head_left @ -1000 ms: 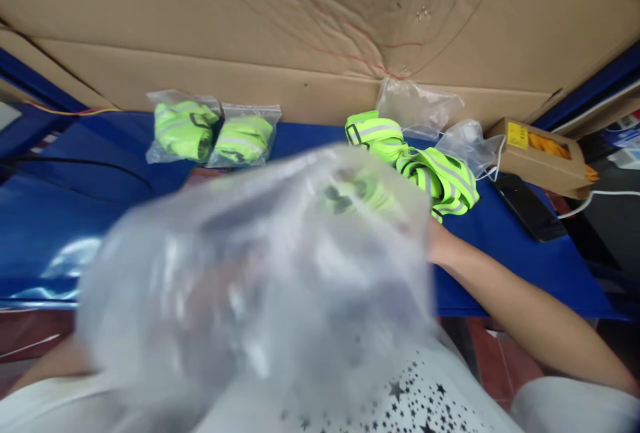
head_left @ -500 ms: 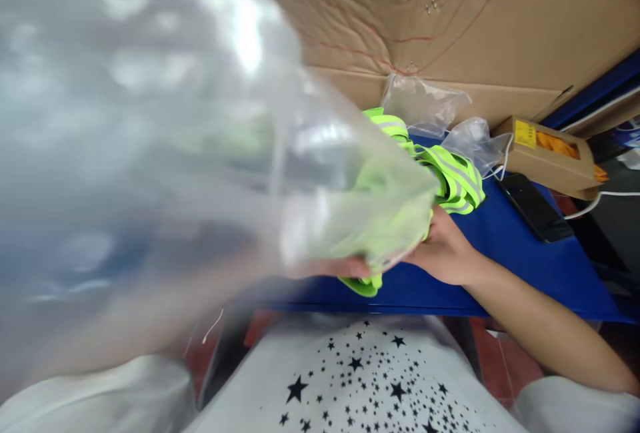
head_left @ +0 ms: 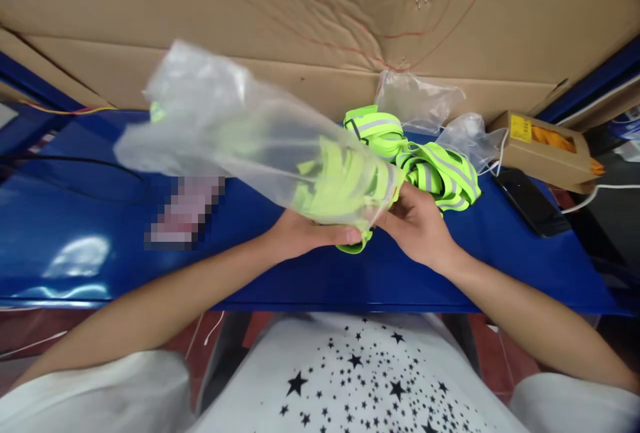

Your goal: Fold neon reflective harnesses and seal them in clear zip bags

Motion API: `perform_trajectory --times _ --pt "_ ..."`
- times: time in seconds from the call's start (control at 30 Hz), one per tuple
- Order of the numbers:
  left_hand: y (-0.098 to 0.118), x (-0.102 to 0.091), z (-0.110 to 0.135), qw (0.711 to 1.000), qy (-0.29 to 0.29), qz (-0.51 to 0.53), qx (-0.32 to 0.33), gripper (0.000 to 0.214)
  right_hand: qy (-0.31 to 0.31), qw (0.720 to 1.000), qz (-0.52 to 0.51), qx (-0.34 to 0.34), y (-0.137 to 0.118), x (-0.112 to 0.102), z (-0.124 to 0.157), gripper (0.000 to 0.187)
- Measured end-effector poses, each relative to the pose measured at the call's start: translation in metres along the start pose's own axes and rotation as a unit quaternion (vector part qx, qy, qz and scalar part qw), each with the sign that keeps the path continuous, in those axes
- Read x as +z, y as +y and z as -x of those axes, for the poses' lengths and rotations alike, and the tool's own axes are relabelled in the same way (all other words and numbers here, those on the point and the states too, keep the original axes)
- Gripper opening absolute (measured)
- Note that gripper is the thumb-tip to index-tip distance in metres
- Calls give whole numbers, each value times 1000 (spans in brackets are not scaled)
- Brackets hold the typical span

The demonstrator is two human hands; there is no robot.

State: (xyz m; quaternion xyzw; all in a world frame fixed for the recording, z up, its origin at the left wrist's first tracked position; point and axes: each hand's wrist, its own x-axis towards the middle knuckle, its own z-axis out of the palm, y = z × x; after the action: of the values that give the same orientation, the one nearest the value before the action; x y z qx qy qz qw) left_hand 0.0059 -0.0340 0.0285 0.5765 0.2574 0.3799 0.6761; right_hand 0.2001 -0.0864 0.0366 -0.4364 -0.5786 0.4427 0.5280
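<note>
Fingers (head_left: 350, 236) of left hand (head_left: 303, 233) and right hand (head_left: 423, 230) pinch neon strap bundle (head_left: 333, 180) between them, mostly inside clear bag (head_left: 200, 100); loop pokes out by left fingertips.

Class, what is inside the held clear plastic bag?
Inside the plastic bag, bunched neon-yellow reflective strap shows through the film; a loop sticks out beside the left hand. The strap's inner folds and far side are covered.

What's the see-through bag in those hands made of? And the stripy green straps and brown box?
Bag: thin, glossy plastic, most likely; it's clear, crinkled and catches light.
Straps: probably soft woven fabric, bright and matte, since they loop and fold loosely.
Box: seemingly matte cardboard, with brown folded sides.
</note>
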Motion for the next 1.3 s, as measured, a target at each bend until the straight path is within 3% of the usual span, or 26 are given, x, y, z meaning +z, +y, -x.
perform_trajectory --times 0.13,0.23,0.4,0.53,0.6,0.73,0.87,1.03,1.13,1.23,1.3 --pt "0 3 5 999 43 24 -6 55 -38 997 -44 56 -3 5 -1 41" --pt "-9 10 5 997 63 39 -13 57 -7 998 -13 68 -6 9 4 41" --pt "-12 19 3 998 53 43 -2 58 49 992 116 32 -20 7 9 35" --pt "4 20 -1 995 77 65 10 51 -17 992 -70 102 -27 5 5 37" --pt "9 20 -4 991 96 90 25 48 9 981 -147 126 -24 8 4 37" --pt "5 24 -6 991 72 115 12 46 110 981 -142 68 -15 13 2 31" --pt "-4 30 -1 993 26 117 -4 44 126 990 -62 22 -9 14 -1 34" --pt "-10 26 -2 993 29 112 -33 45 90 995 -28 14 1 9 -5 41" --pt "-7 14 -11 988 41 138 -58 48 25 1000 -8 3 1 6 -3 31" --pt "-4 0 -20 983 98 148 -58 43 -38 988 121 -89 -1 5 1 51" --pt "-6 -5 -22 982 105 144 -64 40 -42 946 268 -178 0 4 3 59"
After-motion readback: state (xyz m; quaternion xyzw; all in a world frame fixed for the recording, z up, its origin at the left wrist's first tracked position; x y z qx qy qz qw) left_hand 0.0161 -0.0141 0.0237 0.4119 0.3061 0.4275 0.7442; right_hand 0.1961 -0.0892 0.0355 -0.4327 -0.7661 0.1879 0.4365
